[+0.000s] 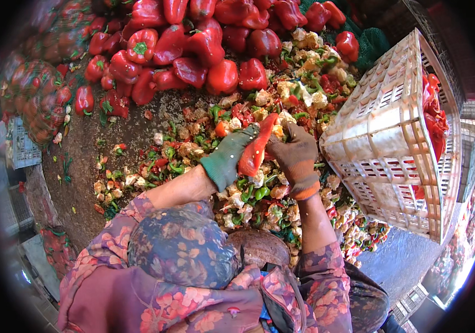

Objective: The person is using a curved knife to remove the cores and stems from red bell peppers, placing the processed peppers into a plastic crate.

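Note:
My left hand (pixel 226 160), in a green glove, is closed round a red bell pepper (pixel 256 149) with an opened side. Against the pepper's right side is my right hand (pixel 294 158), in a brown glove with an orange cuff, its fingers curled in. A pale yellow-orange bit, like pepper core (pixel 278 130), shows by those fingertips. What the right fingers grip is hidden. Under both hands spreads a heap of pepper cores (pixel 243 208) with seeds and green stems. Whole red bell peppers (pixel 207 44) are piled just beyond.
To the right, a white slatted plastic crate (pixel 368 125) stands tilted, with red peppers (pixel 434 114) inside. Net sacks of peppers (pixel 38 100) sit at the far left. Loose seeds and scraps lie on the brown ground (pixel 76 161). Green netting (pixel 372 47) lies behind the crate.

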### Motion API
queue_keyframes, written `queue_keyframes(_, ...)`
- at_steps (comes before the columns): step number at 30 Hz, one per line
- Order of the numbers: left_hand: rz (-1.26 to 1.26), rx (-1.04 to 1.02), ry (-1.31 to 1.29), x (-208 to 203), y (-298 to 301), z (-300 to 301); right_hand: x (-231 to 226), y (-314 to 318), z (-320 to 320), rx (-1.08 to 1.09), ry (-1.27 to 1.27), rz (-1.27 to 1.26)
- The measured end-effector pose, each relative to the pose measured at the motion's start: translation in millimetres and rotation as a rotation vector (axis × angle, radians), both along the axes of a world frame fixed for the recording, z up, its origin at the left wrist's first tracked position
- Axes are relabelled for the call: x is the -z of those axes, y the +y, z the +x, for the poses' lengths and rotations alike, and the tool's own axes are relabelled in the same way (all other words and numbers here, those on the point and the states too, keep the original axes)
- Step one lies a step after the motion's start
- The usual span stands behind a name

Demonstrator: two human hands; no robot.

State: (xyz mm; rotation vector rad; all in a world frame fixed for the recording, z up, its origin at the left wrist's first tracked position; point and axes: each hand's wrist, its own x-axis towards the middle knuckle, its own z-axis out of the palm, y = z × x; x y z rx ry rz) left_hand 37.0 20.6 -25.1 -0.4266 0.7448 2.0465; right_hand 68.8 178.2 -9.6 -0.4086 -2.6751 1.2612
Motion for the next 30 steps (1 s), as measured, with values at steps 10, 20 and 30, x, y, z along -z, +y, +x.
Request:
queue_keyframes(10, 0.428, 0.031, 0.154, 5.8, -30.0, -28.3, -38.9, 23.1, 10.9, -0.077, -0.203, -0.242)
queue_keyframes(20, 0.536, -0.06, 0.206, -21.4, -10.6, -18.0, -37.1, -21.1, 3.3, 0.164, -0.199, -1.0)
queue_keyframes(30, -1.204, -0.587, 0.998, 76.0, -65.2, -165.5, -201.7, 90.4, 39.7, 0.248, 0.558, 0.452)
